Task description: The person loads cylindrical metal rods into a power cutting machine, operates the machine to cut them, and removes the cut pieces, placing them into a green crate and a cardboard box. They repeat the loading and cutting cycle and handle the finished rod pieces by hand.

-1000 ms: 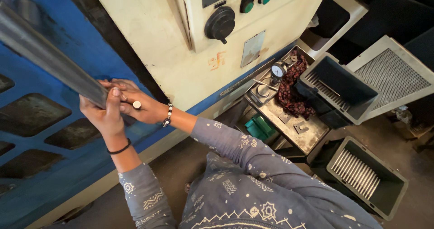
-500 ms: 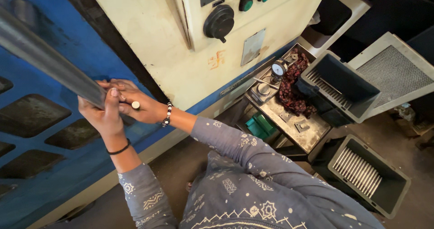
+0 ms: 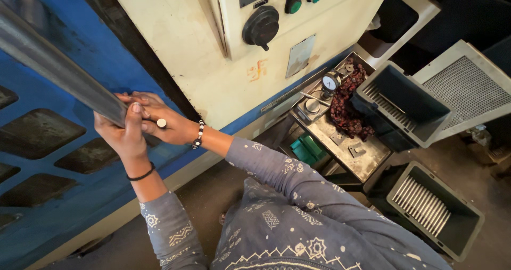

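A long grey metal bar (image 3: 53, 67) runs from the upper left down toward the middle of the view, in front of a blue machine panel (image 3: 48, 158). My left hand (image 3: 121, 134) is closed around the bar's lower end. My right hand (image 3: 159, 122), with a ring and a beaded bracelet, grips the same end from the right, its fingers over the left hand's thumb. Both forearms wear grey patterned sleeves.
A cream control cabinet (image 3: 223, 62) with a black rotary switch (image 3: 261, 26) and coloured buttons stands behind. To the right is a small metal table (image 3: 351, 147) with a dial gauge (image 3: 331, 82) and a dark red rag (image 3: 348, 102). Dark bins (image 3: 404, 107) hold metal rods.
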Motion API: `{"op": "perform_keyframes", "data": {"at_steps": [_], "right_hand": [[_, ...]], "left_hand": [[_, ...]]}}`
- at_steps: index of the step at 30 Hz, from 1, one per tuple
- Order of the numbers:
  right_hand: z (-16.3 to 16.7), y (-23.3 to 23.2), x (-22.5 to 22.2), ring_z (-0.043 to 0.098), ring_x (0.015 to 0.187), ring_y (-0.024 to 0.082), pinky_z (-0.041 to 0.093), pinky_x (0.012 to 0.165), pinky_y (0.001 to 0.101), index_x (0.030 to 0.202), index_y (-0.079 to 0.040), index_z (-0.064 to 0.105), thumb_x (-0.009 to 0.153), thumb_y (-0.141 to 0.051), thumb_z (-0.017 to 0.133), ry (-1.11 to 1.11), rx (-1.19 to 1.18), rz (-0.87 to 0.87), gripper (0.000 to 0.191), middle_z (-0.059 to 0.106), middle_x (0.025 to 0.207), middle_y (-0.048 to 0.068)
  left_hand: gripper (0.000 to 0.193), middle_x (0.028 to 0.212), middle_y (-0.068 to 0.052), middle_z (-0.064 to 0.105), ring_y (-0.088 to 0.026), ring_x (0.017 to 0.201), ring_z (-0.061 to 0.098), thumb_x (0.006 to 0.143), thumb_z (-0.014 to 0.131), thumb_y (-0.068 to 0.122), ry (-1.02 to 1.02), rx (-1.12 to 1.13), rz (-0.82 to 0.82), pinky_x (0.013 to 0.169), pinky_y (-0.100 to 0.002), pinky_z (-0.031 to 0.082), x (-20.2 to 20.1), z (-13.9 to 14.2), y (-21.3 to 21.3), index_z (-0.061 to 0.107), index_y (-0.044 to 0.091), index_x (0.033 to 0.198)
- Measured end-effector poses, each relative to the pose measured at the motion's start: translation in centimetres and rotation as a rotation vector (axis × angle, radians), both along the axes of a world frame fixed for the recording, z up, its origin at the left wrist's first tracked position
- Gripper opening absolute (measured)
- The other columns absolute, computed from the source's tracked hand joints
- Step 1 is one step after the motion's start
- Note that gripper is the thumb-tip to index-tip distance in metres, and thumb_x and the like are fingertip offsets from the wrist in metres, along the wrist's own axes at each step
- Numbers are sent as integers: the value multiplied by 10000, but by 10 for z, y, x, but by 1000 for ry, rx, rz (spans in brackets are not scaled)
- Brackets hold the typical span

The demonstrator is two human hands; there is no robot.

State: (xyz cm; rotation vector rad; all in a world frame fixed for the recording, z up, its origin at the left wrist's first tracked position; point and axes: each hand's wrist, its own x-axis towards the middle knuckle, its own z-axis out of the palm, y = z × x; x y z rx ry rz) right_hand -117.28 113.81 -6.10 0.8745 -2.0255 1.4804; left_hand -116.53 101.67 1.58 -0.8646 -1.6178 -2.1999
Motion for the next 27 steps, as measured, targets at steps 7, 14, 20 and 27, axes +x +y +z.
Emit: {"op": "perform_keyframes", "data": {"at_steps": [7, 14, 20, 27], "right_hand": [[9, 3, 4, 313, 1561, 270, 193, 1333, 425, 1486, -87, 549, 1086, -308, 566, 21, 14, 1, 458, 382, 1633, 67], [8, 2, 3, 315, 1556, 270, 204, 1333, 422, 1487, -101, 548, 1086, -307, 571, 20, 8, 0, 451, 385, 1632, 67], [3, -1, -2, 308, 1554, 276, 211, 1326, 422, 1478, -102, 553, 1079, -306, 581, 29, 13, -19, 449, 392, 1670, 66], [5, -2, -1, 310, 1560, 259, 194, 1335, 418, 1506, -98, 522, 1089, -292, 571, 34, 11, 16, 463, 377, 1652, 64]], "left_hand": [[170, 907, -104, 647, -145, 787, 643, 1021, 634, -71, 15, -10, 11, 1052, -339, 519, -1, 1, 1, 562, -8, 1162], [165, 895, -91, 648, -150, 798, 653, 1037, 652, -52, 46, -34, 30, 1084, -348, 508, -2, 0, 0, 564, 0, 1166], [158, 904, -84, 640, -145, 790, 650, 1026, 648, -46, 28, -43, 38, 1077, -352, 511, -4, -1, -3, 571, 3, 1155], [160, 895, -87, 639, -142, 789, 637, 1020, 643, -50, 13, -29, 29, 1067, -349, 508, -6, -3, -5, 566, -6, 1153]]}}
